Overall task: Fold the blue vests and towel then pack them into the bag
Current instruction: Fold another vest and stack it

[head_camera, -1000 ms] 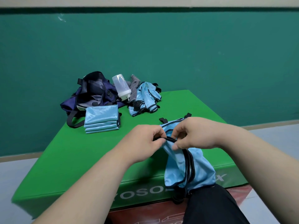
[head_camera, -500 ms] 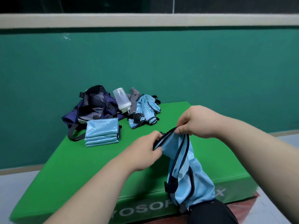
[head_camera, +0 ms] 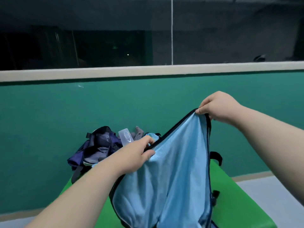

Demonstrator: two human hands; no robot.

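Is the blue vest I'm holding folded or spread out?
Spread out. The left hand and right hand pinch the blue vest by its black-trimmed top edge, cloth hanging open.

Vest point(head_camera: 177, 178) bottom cut off by frame edge; bottle point(head_camera: 125, 138) partly behind left hand point(head_camera: 136, 156).

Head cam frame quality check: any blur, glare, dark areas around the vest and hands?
Head view: light blue mesh vest, left hand and right hand evenly lit, slightly soft; no glare on them; dark window above the cream ledge is underexposed; ledge runs tilted.
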